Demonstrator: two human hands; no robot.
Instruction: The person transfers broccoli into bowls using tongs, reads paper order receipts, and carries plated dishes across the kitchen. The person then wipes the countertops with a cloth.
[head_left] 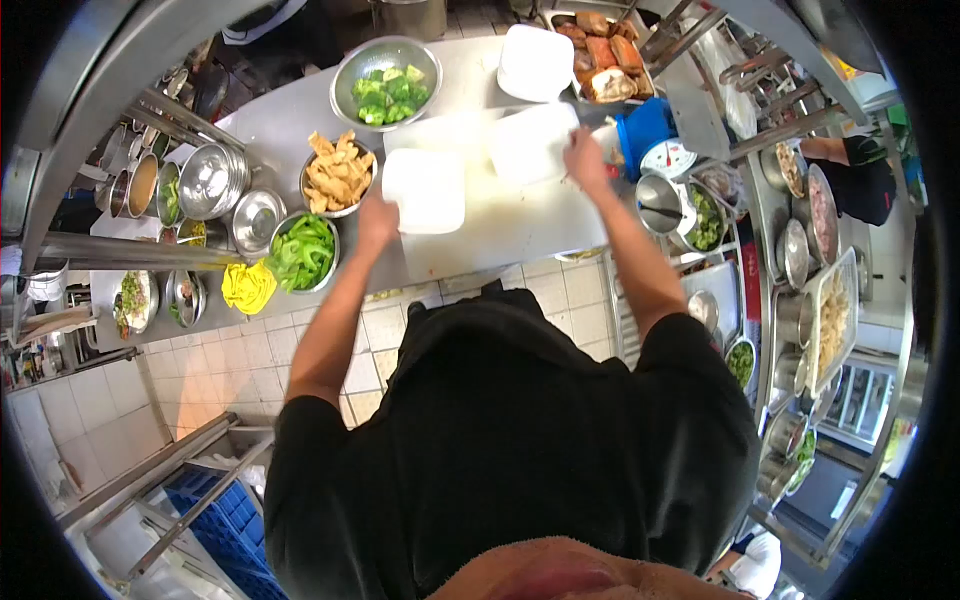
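Two white square containers lie on the pale cutting board (480, 240). My left hand (377, 222) is at the left edge of the nearer container (424, 190), its fingers too small to make out. At the right edge of the other container (533, 145) is my right hand (585, 158), closed, with its fingertips at the rim. Behind them stands a stack of white containers (536, 63). Left of the board are a colander of broccoli (390, 95), a bowl of fried tan pieces (338, 175) and a bowl of green pepper slices (302, 253).
A blue scale (645, 130) and a tray of browned meat (603, 55) stand at the back right. A yellow cloth (249, 287) and metal bowls (208, 181) are on the left. Shelves with food containers (832, 318) line the right; another person's arm (825, 149) shows there.
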